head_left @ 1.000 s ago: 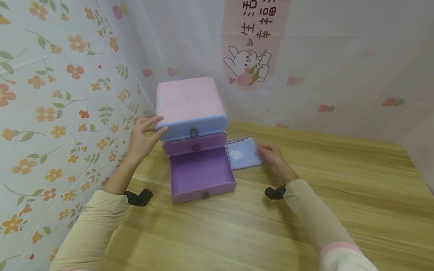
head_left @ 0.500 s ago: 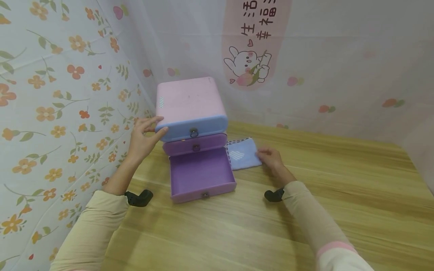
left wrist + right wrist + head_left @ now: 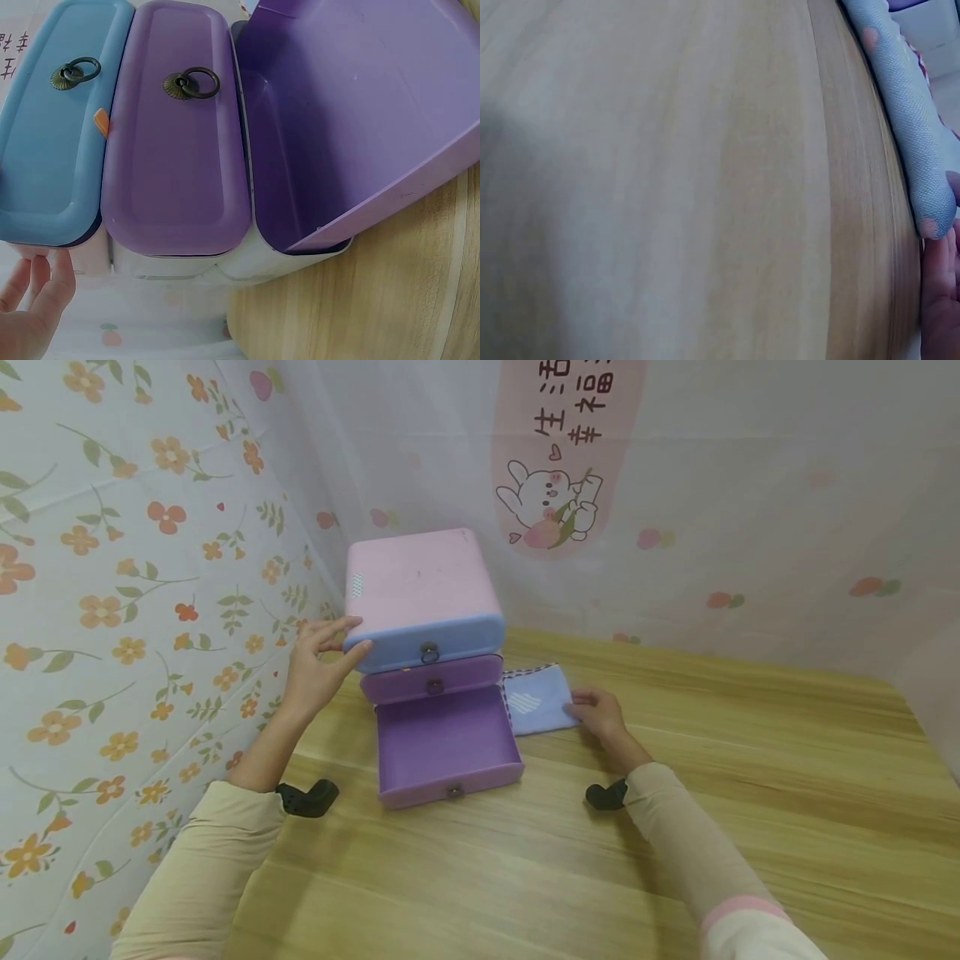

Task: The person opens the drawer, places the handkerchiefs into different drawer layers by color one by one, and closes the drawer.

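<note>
A small chest of drawers (image 3: 420,577) with a pink top stands at the back left. Its blue top drawer (image 3: 56,150) and purple middle drawer (image 3: 180,157) look pushed in, while the purple bottom drawer (image 3: 446,743) is pulled out and bare inside. My left hand (image 3: 315,668) rests against the chest's upper left corner, fingers on its side and thumb by the blue front. To the right of the chest lies a folded light-blue cloth (image 3: 536,702) with a white striped patch and checked trim. My right hand (image 3: 598,712) pinches the cloth's right edge between thumb and fingers.
The chest stands on a wood-grain table (image 3: 465,877). A flowered curtain (image 3: 127,610) hangs close on the left, and a pale printed one (image 3: 720,510) hangs behind. An orange bit (image 3: 102,122) sticks out between the top two drawers.
My right hand has shifted very slightly at the cloth's right edge, its forearm a little to the left. My left hand, the chest and the open drawer keep their places.
</note>
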A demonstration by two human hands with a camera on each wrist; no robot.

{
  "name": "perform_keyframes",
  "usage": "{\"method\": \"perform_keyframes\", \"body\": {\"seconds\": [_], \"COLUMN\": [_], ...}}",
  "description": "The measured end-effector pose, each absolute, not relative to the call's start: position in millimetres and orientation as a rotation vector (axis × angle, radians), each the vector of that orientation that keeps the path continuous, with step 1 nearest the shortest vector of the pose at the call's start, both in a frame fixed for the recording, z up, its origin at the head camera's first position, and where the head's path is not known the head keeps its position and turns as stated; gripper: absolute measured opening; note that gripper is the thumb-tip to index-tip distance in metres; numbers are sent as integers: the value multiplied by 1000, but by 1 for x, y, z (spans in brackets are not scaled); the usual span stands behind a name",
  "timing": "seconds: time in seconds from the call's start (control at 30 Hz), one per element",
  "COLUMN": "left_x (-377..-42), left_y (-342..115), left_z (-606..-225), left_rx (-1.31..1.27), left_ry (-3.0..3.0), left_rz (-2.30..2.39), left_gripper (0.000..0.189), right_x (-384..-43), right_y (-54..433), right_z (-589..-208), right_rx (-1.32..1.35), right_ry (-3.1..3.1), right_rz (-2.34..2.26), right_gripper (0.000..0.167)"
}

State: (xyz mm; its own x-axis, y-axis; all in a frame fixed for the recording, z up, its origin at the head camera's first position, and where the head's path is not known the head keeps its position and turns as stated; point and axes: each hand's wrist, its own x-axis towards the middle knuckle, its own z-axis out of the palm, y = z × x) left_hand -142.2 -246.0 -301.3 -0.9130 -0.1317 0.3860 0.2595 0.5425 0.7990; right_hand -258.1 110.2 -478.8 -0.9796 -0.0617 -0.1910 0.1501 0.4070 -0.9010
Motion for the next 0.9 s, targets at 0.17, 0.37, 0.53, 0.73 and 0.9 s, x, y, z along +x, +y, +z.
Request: {"method": "perform_keyframes", "body": {"seconds": [0.17,0.37,0.53,0.73,0.9], "left_x": [-142,-142,-141,-140,-145], "left_y": [-246,-246,-245,-244,-249], "left_z": [-301,-301,-301,-300,-306], "left_rx": [-98,-93,-87,-77,-83], "left_ry": [-2387,-2393,-2398,-2397,-2393], "left_rz": [-1331,-1325,-1321,-1339,-1341], "left_gripper": [35,35,35,35,36], "right_x": [-259,-257,-253,-245,-243], "right_y": [110,109,109,107,109], "right_z": [-477,-474,-475,-477,-478], "right_rx": [59,45,24,-97,-164], "right_ry": [2481,2541,2596,2761,2859], "right_rz": [-1545,-1479,-1441,-1339,-1262], "right_gripper": [41,40,38,32,30]}}
